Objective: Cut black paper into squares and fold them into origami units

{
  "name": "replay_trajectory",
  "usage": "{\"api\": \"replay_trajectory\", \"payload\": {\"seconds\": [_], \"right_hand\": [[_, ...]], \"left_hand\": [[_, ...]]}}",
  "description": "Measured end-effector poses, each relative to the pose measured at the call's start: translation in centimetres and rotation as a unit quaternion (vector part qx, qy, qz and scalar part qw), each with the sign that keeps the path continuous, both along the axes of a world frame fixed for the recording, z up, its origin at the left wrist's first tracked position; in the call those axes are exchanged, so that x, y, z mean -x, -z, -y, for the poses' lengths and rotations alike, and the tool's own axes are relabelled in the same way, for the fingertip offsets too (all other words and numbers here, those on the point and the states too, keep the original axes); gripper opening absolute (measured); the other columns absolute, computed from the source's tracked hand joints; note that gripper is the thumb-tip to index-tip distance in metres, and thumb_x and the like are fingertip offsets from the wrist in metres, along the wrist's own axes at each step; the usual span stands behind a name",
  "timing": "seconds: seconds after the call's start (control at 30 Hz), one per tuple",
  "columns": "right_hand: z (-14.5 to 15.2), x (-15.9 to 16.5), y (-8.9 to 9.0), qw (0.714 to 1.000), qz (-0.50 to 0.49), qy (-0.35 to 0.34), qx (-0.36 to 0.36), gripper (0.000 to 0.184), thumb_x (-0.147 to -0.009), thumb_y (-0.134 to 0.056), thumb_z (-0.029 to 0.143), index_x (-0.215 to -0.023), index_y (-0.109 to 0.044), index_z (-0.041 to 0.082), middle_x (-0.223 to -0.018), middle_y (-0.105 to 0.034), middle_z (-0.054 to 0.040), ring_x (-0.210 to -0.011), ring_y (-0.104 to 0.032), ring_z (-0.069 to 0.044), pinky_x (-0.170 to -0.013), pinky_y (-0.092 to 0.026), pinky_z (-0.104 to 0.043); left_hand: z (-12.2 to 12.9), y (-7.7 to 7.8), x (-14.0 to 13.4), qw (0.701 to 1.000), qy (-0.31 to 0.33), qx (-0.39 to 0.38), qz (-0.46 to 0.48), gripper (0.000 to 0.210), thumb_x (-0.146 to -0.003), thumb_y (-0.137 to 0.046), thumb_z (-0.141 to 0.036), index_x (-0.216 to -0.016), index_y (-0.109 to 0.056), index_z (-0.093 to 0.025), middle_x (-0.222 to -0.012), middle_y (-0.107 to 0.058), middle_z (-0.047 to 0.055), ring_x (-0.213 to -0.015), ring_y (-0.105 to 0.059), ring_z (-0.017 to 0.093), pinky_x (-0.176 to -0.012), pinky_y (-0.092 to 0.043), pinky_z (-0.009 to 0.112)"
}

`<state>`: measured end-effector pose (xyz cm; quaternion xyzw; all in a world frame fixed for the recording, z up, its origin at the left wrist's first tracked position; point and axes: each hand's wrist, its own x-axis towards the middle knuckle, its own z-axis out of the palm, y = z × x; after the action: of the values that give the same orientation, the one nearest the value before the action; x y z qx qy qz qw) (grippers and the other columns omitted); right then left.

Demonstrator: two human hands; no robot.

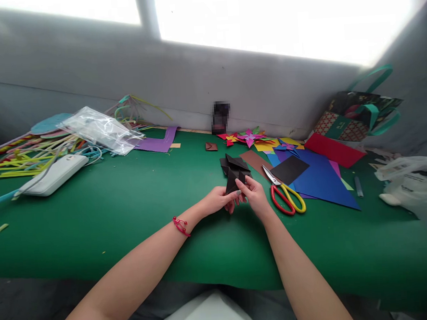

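Observation:
Both hands meet over the green table, pinching a piece of folded black paper (231, 180) with pointed corners. My left hand (219, 199) grips its lower left part, the thumb laid across the bottom edge. On the right side my right hand (254, 195) presses the paper between thumb and fingers. Just behind it lie more black folded pieces (238, 162), partly covered by the held one. To the right of my right hand rest scissors (283, 194) with one red and one yellow handle. Beyond them is a flat black paper sheet (290, 169).
Blue sheets (321, 180), a red envelope-like piece (334, 150) and colourful folded paper flowers (249, 137) lie at the back right. A small brown folded piece (210, 146) is behind the hands. At left are a white glue gun-like device (55, 175), pipe cleaners (16, 165) and a clear bag (101, 130).

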<state>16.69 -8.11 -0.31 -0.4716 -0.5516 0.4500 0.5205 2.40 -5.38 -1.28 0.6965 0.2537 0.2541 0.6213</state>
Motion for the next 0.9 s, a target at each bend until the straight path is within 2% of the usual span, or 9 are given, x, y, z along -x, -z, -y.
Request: {"api": "replay_trajectory", "payload": {"seconds": [0.37, 0.53, 0.8, 0.9], "right_hand": [[0.23, -0.40, -0.67, 1.000, 0.014, -0.011, -0.004, 0.033, -0.075, -0.054, 0.045, -0.059, -0.037, 0.021, -0.037, -0.039, 0.0075, -0.033, -0.037, -0.009, -0.036, -0.024, -0.023], [0.27, -0.30, -0.73, 1.000, 0.007, -0.019, 0.004, 0.033, -0.075, -0.054, 0.047, -0.061, -0.037, 0.021, -0.036, -0.039, 0.0081, -0.031, -0.039, -0.009, -0.035, -0.024, -0.023], [0.32, -0.47, -0.53, 0.999, 0.001, -0.028, 0.018, 0.033, -0.074, -0.055, 0.046, -0.061, -0.038, 0.021, -0.038, -0.042, 0.0081, -0.031, -0.040, -0.008, -0.034, -0.028, -0.022], [0.32, -0.48, -0.48, 0.999, -0.004, -0.031, 0.016, 0.031, -0.074, -0.055, 0.045, -0.062, -0.040, 0.021, -0.039, -0.042, 0.0079, -0.031, -0.037, -0.008, -0.033, -0.029, -0.021]], "left_hand": [[0.24, -0.08, 0.03, 0.999, 0.020, -0.019, -0.023, 0.053, -0.082, -0.028, -0.055, -0.070, -0.056, -0.011, -0.046, -0.054, 0.002, -0.045, -0.052, 0.010, -0.049, -0.041, 0.020], [0.26, -0.18, 0.07, 0.998, 0.046, -0.015, -0.033, 0.057, -0.082, -0.025, -0.056, -0.072, -0.058, -0.010, -0.048, -0.057, 0.004, -0.048, -0.053, 0.011, -0.053, -0.042, 0.020], [0.50, -0.69, 0.28, 0.995, 0.087, -0.021, -0.042, 0.066, -0.083, -0.018, -0.056, -0.058, -0.059, -0.010, -0.053, -0.060, 0.008, -0.054, -0.056, 0.012, -0.059, -0.043, 0.020], [0.51, -0.61, 0.28, 0.995, 0.089, -0.013, -0.038, 0.067, -0.083, -0.017, -0.056, -0.065, -0.062, -0.009, -0.052, -0.061, 0.008, -0.053, -0.056, 0.012, -0.059, -0.043, 0.021]]}}
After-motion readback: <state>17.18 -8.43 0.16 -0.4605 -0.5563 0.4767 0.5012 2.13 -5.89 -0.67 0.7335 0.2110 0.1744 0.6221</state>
